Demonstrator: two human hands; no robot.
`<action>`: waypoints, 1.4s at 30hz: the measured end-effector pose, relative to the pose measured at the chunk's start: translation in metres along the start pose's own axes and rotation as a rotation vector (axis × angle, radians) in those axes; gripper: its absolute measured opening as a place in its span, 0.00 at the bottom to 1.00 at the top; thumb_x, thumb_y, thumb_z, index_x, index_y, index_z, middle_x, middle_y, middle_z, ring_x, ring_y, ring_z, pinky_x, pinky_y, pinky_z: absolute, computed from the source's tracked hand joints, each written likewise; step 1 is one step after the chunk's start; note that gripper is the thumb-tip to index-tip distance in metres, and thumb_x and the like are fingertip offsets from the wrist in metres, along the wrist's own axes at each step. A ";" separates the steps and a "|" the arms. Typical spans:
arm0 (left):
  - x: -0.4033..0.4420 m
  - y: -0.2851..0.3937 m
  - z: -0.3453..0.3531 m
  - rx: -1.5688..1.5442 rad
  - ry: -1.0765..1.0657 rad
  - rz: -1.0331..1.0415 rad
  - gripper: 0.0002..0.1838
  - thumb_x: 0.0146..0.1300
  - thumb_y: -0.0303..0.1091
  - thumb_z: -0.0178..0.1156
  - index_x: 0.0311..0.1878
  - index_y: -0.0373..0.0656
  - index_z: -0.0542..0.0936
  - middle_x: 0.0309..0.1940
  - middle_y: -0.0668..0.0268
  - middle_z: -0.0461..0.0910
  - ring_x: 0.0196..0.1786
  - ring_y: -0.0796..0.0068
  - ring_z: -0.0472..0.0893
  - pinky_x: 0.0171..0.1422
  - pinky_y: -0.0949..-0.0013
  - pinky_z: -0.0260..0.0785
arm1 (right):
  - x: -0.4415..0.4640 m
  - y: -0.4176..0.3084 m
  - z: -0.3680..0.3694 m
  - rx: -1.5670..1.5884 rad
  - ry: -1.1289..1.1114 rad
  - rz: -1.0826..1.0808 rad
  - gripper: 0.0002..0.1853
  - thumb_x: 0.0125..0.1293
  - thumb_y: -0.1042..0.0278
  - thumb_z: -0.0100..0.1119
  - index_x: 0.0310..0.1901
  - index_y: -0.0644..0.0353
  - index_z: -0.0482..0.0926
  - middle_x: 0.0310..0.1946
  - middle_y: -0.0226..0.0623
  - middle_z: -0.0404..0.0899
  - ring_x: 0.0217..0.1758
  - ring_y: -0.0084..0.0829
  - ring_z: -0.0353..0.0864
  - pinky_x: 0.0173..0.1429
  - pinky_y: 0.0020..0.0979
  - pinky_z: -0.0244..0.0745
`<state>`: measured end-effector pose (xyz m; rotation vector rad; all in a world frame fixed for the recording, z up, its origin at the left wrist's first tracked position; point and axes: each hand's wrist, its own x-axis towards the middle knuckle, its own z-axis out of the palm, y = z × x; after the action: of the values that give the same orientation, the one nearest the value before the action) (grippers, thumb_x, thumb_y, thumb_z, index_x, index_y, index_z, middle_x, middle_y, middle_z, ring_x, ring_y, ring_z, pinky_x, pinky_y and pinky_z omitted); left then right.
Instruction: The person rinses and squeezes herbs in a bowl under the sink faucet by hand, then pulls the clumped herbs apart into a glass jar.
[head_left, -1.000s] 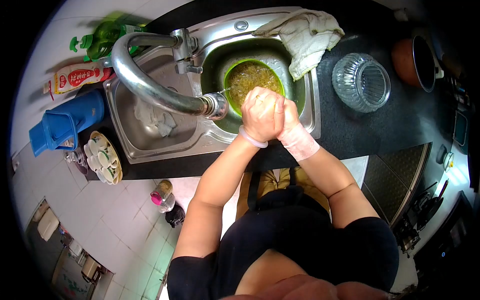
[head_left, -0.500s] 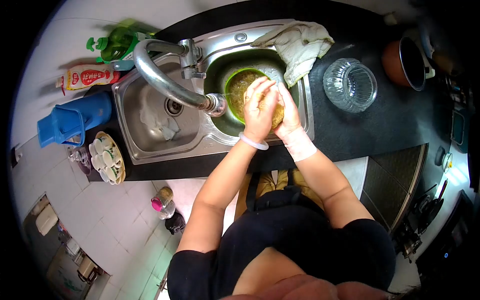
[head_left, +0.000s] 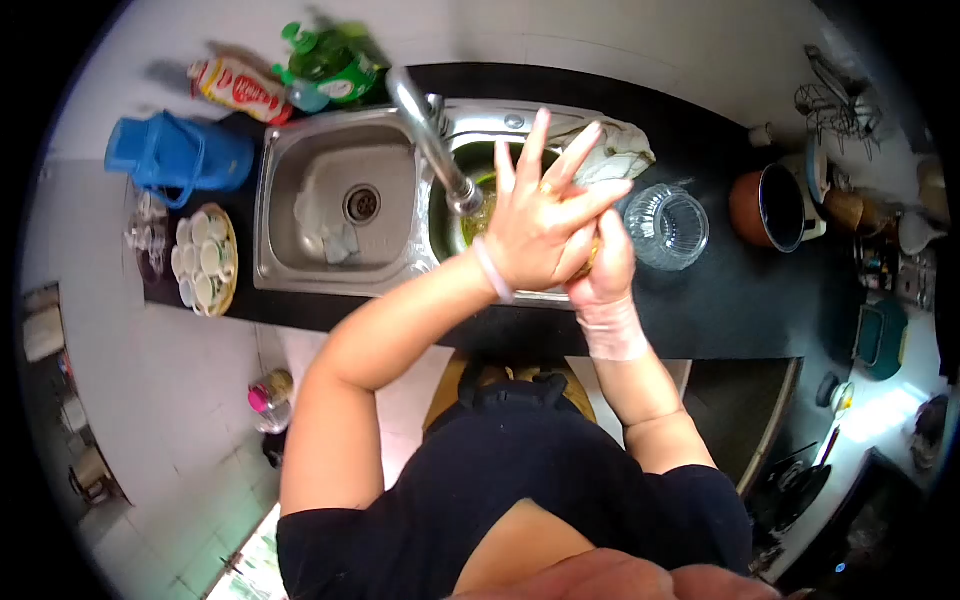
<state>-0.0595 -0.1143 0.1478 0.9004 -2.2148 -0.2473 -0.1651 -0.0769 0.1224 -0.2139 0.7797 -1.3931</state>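
Note:
My left hand [head_left: 540, 225], with a pale bangle at its wrist, has its fingers spread and lies across my right hand. My right hand [head_left: 607, 270] is curled beneath it around a yellowish-brown clump [head_left: 592, 258], of which only a small part shows. Both hands are raised over the front edge of the right sink basin. Behind them the green bowl [head_left: 483, 186] sits in that basin, mostly hidden by my left hand and the faucet [head_left: 430, 130]. A ribbed glass bowl [head_left: 667, 228] stands on the counter just right of my right hand.
The left basin [head_left: 385, 170] holds a whitish cloth or bag. A towel [head_left: 622, 152] lies behind the right basin. Green bottles [head_left: 345, 75], a blue jug [head_left: 205, 155] and a tray of cups [head_left: 205, 260] are left; a brown pot [head_left: 765, 207] is right.
The hands have lifted from over the green bowl toward the body and right. The left fingers have spread apart, and the clump is now mostly hidden. The camera view has shifted.

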 end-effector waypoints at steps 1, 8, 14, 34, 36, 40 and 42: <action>0.009 0.004 -0.010 -0.044 0.040 0.014 0.23 0.50 0.33 0.49 0.51 0.53 0.80 0.66 0.50 0.61 0.65 0.39 0.60 0.65 0.35 0.44 | -0.002 -0.008 0.012 -0.028 0.002 -0.026 0.19 0.71 0.61 0.36 0.50 0.66 0.72 0.47 0.40 0.75 0.51 0.31 0.75 0.56 0.30 0.70; 0.046 0.020 -0.051 -0.490 0.270 0.217 0.13 0.47 0.27 0.52 0.37 0.38 0.81 0.34 0.56 0.79 0.33 0.60 0.81 0.39 0.65 0.75 | -0.032 -0.045 0.059 -0.486 -0.181 -0.400 0.17 0.69 0.64 0.39 0.50 0.66 0.70 0.45 0.35 0.74 0.48 0.26 0.75 0.51 0.27 0.71; 0.047 0.027 -0.060 -0.409 0.505 0.111 0.09 0.46 0.37 0.55 0.28 0.49 0.83 0.31 0.66 0.82 0.33 0.66 0.82 0.37 0.67 0.76 | -0.038 -0.045 0.088 -0.724 -0.192 -0.619 0.15 0.68 0.65 0.43 0.48 0.66 0.71 0.41 0.33 0.75 0.44 0.24 0.76 0.47 0.25 0.73; 0.029 -0.006 -0.039 -0.357 0.427 -0.012 0.12 0.49 0.39 0.52 0.29 0.49 0.84 0.32 0.66 0.83 0.36 0.68 0.82 0.38 0.68 0.77 | -0.001 -0.020 0.069 -0.173 -0.273 -0.276 0.15 0.67 0.63 0.43 0.43 0.65 0.74 0.38 0.36 0.78 0.40 0.28 0.79 0.45 0.28 0.76; 0.023 -0.016 -0.029 -0.352 0.343 0.023 0.12 0.52 0.36 0.52 0.34 0.42 0.82 0.35 0.58 0.81 0.34 0.63 0.82 0.38 0.67 0.76 | 0.008 -0.015 0.059 -0.095 -0.213 -0.152 0.16 0.63 0.61 0.43 0.44 0.63 0.73 0.39 0.37 0.77 0.43 0.32 0.79 0.47 0.33 0.76; -0.009 -0.037 0.023 -0.457 0.015 -0.375 0.19 0.57 0.40 0.50 0.47 0.39 0.77 0.44 0.50 0.77 0.48 0.54 0.77 0.55 0.59 0.69 | 0.043 0.018 0.003 -0.015 0.107 0.127 0.17 0.63 0.59 0.43 0.44 0.62 0.73 0.41 0.41 0.77 0.44 0.38 0.79 0.48 0.41 0.77; -0.038 -0.042 0.050 -0.425 -0.075 -0.616 0.32 0.61 0.52 0.53 0.62 0.39 0.64 0.55 0.43 0.67 0.57 0.50 0.71 0.62 0.60 0.63 | 0.055 0.038 -0.041 0.050 0.173 0.207 0.18 0.65 0.57 0.42 0.45 0.62 0.73 0.42 0.42 0.77 0.46 0.39 0.79 0.50 0.42 0.76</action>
<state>-0.0532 -0.1239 0.0732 1.3100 -1.7831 -1.0083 -0.1603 -0.1077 0.0507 0.0270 0.8831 -1.2440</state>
